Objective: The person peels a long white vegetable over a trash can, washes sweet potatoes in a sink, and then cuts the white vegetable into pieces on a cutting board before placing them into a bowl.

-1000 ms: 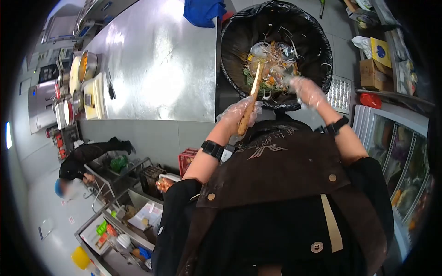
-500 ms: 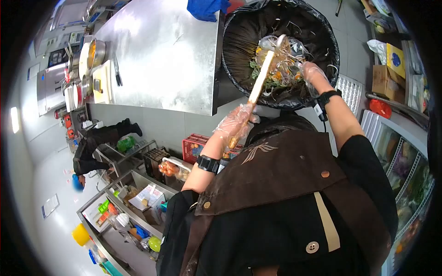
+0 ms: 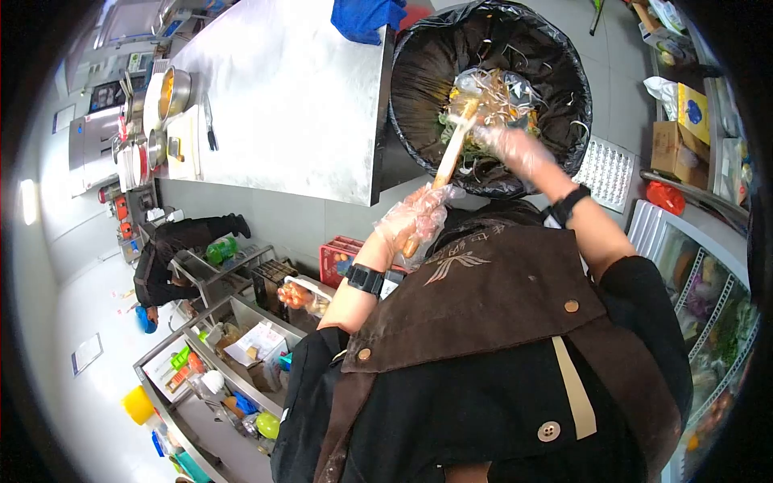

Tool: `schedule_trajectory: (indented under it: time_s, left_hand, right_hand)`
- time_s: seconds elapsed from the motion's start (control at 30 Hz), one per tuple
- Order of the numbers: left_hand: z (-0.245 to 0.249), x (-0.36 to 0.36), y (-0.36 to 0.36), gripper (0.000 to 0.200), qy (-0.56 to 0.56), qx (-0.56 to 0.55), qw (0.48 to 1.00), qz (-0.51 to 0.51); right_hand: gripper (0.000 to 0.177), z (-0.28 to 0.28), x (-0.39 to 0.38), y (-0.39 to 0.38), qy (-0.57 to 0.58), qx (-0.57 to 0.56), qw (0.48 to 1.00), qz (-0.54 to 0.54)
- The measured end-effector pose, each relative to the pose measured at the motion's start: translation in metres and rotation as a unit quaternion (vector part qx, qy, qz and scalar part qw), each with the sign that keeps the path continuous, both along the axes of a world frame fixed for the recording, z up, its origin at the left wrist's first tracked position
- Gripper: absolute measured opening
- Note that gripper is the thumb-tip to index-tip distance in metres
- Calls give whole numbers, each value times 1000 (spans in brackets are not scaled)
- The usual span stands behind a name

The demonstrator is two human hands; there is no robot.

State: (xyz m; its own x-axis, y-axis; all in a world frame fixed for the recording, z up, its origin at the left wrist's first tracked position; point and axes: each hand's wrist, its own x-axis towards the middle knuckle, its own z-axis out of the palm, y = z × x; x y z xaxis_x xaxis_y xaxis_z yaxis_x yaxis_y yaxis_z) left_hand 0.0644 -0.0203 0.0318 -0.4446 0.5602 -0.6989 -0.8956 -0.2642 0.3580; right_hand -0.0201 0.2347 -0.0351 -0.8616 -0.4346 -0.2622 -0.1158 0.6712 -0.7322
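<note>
My left hand (image 3: 415, 216), in a clear plastic glove, is closed around the lower end of a long root vegetable (image 3: 451, 158) that looks like a yam. Its held end is brown-skinned; the upper length is pale and bare. The root slants up over a bin (image 3: 408, 88) lined with a black bag. My right hand (image 3: 519, 151), also gloved and smeared by motion, is closed beside the root's upper part. A blurred white tool, apparently a peeler (image 3: 462, 121), lies across the root at its fingertips. Peelings and vegetable scraps (image 3: 503, 88) fill the bin's middle.
A steel table (image 3: 282, 105) stands left of the bin, bearing a blue cloth (image 3: 369, 19), a knife (image 3: 210, 122), a cutting board (image 3: 183, 143) and bowls. Behind it a person (image 3: 181, 249) bends over. A red crate (image 3: 334, 262) and a glass-doored fridge (image 3: 692, 322) flank me.
My right hand has moved left and inward from the bin's right side to the root, bringing the white tool onto it. My left hand keeps its hold with little movement.
</note>
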Motion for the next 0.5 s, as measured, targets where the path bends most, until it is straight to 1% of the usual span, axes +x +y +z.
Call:
schedule_trajectory:
  time_s: [0.03,0.07,0.1,0.13,0.17,0.2,0.23,0.27,0.3,0.33,0.37,0.4,0.43,0.47,0.5]
  left_hand:
    - [1,1,-1,32,-14,-3,1000,-12]
    - [3,2,0,32,-13,-6,1000,-14]
    - [5,4,1,31,-13,-48,998,-30]
    - [6,5,2,31,-12,-88,995,-46]
    - [1,7,1,30,70,-175,977,-101]
    - [-1,7,2,30,71,-176,977,-101]
    - [0,5,5,29,108,-245,954,-133]
    - [1,1,8,28,146,-312,925,-161]
    - [3,-2,10,26,137,-306,933,-135]
    - [2,-2,10,26,135,-305,934,-132]
    - [0,-4,10,24,132,-318,928,-140]
    - [-1,-7,11,23,130,-330,923,-150]
    - [6,-11,15,21,128,-330,922,-159]
    - [6,-11,18,21,129,-329,922,-161]
    - [6,-12,21,20,130,-323,924,-158]
  right_hand:
    - [26,-42,-17,9,38,58,997,22]
    - [26,-51,-29,15,25,87,996,7]
    - [29,-93,-43,29,13,115,993,33]
    - [31,-78,-52,28,-111,232,966,7]
    - [30,-94,-48,38,-96,228,967,-54]
    - [30,-105,-44,46,-96,227,968,-54]
    - [29,-118,-42,54,-98,220,969,-56]
    - [28,-95,-45,50,-98,214,970,-57]
    - [29,-68,-31,56,-71,188,978,-46]
    - [30,-67,-22,50,-58,145,987,-41]
    - [28,-27,-6,37,-76,39,995,-44]
    - [28,13,10,24,-100,-68,992,-42]
    - [26,-29,28,22,87,9,994,73]
    - [24,2,37,11,162,-108,972,130]
    - [30,47,40,-2,-100,-31,988,113]
